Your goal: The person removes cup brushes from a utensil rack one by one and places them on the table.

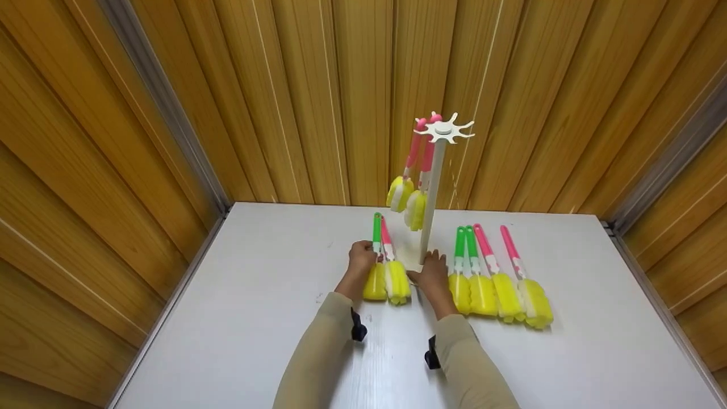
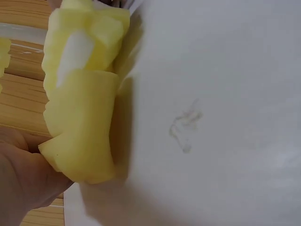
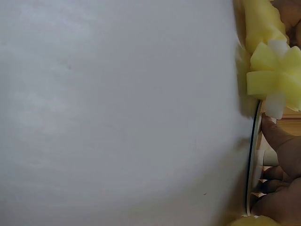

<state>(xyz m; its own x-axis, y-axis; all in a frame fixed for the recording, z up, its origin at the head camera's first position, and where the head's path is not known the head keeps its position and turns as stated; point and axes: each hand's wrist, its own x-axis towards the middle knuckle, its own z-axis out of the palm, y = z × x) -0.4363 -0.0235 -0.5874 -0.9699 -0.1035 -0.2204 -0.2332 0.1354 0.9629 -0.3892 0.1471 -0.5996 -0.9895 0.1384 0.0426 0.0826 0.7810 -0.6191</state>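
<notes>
My left hand (image 1: 362, 258) pinches the neck of a green-handled sponge brush (image 1: 374, 282) with a yellow head, which lies on the white table. Right beside it lies a pink-handled sponge brush (image 1: 398, 282). In the left wrist view the yellow sponge head (image 2: 87, 127) hides most of the fingers. My right hand (image 1: 433, 275) rests on the round base (image 1: 408, 257) of a white stand, at the foot of its post (image 1: 434, 199). The right wrist view shows the thumb (image 3: 274, 129) at the base's dark-edged rim (image 3: 252, 160), with the fingers spread over the base.
Two pink-handled brushes (image 1: 417, 210) hang from the left arms of the stand's star-shaped top (image 1: 444, 132). To the right, two green-handled brushes (image 1: 483, 295) and two pink-handled brushes (image 1: 535, 304) lie in a row. Wood-look panels (image 1: 363, 85) enclose the table (image 1: 255, 341).
</notes>
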